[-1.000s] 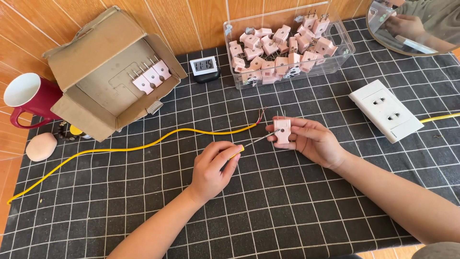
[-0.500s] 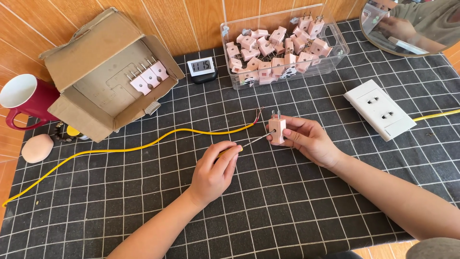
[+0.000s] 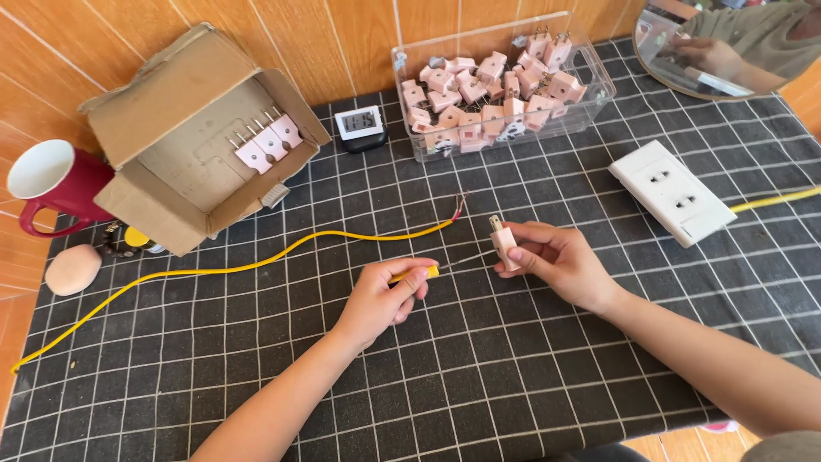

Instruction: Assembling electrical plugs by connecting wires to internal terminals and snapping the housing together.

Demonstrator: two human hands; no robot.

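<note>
We see a red mug [image 3: 51,181] at far left, a peach egg-shaped object [image 3: 73,269] below it, an open cardboard box [image 3: 192,137] holding pink plugs, a small digital clock [image 3: 358,125] at upper centre, a white double socket [image 3: 672,192] at right, a round mirror [image 3: 727,47] in the upper right corner.

The right hand [image 3: 560,263] has turned the pink plug [image 3: 505,243], prongs now up-left; the screwdriver [image 3: 445,266] tip perhaps touches it.

The left hand [image 3: 380,299] gripped a yellow-handled screwdriver [image 3: 445,265], its tip at the pink plug [image 3: 505,244] pinched in the right hand [image 3: 556,261], mid-mat. A yellow wire [image 3: 256,265] ran toward the checkered mat's [image 3: 513,385] left edge; 1 clear bin of plugs [image 3: 496,94] sat at the far edge.
</note>
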